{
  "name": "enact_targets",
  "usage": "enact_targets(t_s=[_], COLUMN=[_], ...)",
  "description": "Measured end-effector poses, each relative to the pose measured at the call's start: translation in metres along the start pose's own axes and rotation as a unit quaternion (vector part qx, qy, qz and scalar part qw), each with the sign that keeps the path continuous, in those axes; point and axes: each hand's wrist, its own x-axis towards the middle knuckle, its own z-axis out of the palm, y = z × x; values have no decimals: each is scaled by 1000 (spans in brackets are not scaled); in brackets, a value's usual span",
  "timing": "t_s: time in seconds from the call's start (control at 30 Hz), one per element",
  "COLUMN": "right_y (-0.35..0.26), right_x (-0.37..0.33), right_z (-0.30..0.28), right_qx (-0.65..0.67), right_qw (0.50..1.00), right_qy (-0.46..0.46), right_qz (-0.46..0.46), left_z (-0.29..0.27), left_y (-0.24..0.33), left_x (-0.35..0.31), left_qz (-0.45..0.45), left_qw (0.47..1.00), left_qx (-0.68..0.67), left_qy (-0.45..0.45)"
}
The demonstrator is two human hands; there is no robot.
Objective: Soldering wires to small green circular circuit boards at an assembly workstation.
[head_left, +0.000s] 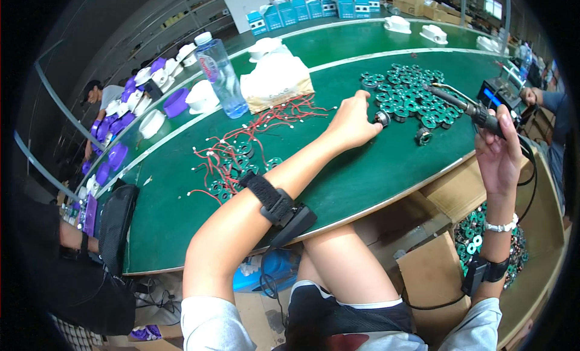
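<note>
My left hand (353, 120) rests on the green table (362, 176), fingertips closed on a small round coil part (382, 118). Just right of it lies a heap of several green round coil parts (411, 94), with one loose part (423, 136) nearer me. My right hand (498, 151) is raised at the table's right edge, gripping a soldering iron (468, 108) whose tip points left over the heap. Finished coils with red wires (241, 151) lie spread left of my left forearm.
A clear water bottle (220, 70) and a wrapped white bundle (275, 79) stand at the far table edge. White and purple housings (145, 91) line the back left. A cardboard box of coil parts (483, 236) sits below right. Other people work at left and far right.
</note>
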Motion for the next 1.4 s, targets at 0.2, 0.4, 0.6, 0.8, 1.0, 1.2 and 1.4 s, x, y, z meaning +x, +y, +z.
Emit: enact_targets(t_s=[0.2, 0.4, 0.6, 0.8, 1.0, 1.2, 1.4], right_y=[4, 5, 10, 29, 50, 68, 75], right_x=[3, 1, 1, -6, 0, 7, 0], right_z=[-1, -9, -3, 39, 58, 55, 48], right_qx=[5, 6, 9, -106, -124, -92, -114], right_qw=[998, 999, 994, 988, 981, 985, 979], right_qy=[-54, -49, -99, -101, -126, -109, -121], right_qz=[9, 11, 42, 60, 82, 92, 116], left_z=[-36, -112, -173, -167, -142, -129, -127], left_y=[7, 14, -21, -30, -32, -27, -26], left_x=[-22, -75, -113, -119, -118, -123, -135], left_qz=[44, 3, -11, 0, 77, 93, 72], left_qw=[996, 941, 955, 981, 994, 983, 992], left_qx=[70, 310, 246, 140, 75, 153, 105], left_qy=[-44, -136, -165, -134, -20, 33, 13])
